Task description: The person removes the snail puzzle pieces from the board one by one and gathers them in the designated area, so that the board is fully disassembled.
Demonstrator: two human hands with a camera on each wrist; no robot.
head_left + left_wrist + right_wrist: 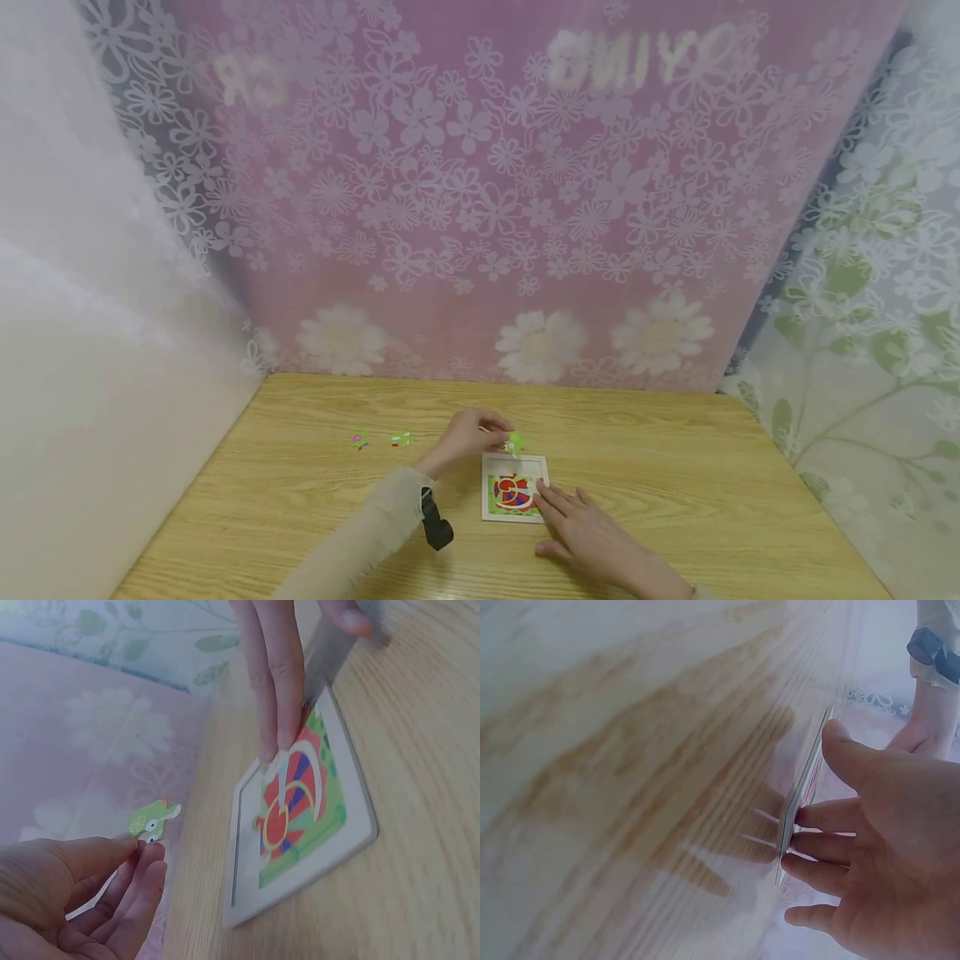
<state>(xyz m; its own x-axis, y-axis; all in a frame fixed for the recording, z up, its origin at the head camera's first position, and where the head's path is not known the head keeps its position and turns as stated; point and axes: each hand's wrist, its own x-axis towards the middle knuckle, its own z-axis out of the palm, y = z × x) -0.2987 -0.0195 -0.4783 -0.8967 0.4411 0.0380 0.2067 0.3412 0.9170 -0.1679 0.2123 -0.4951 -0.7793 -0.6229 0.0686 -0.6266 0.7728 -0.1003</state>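
My left hand (472, 432) pinches a green puzzle piece (154, 821) with white eyes between thumb and fingertips. It holds the piece up just beyond the far edge of a white-framed puzzle board (485, 492). Pieces fitted in the board's near part make a red, purple and green picture (300, 799) with a pale curl. The far strip of the board is bare. My right hand (592, 533) lies at the board's right side, its straight fingertips (286, 735) resting on the picture and the frame edge. In the right wrist view the board (799, 787) appears nearly edge-on.
Left of the board, two small groups of loose puzzle pieces lie on the wooden table (300, 500), one group (360, 439) farther left than the other (401, 438). A flowered pink curtain (480, 208) hangs behind the table. A black band (435, 521) is on the left wrist.
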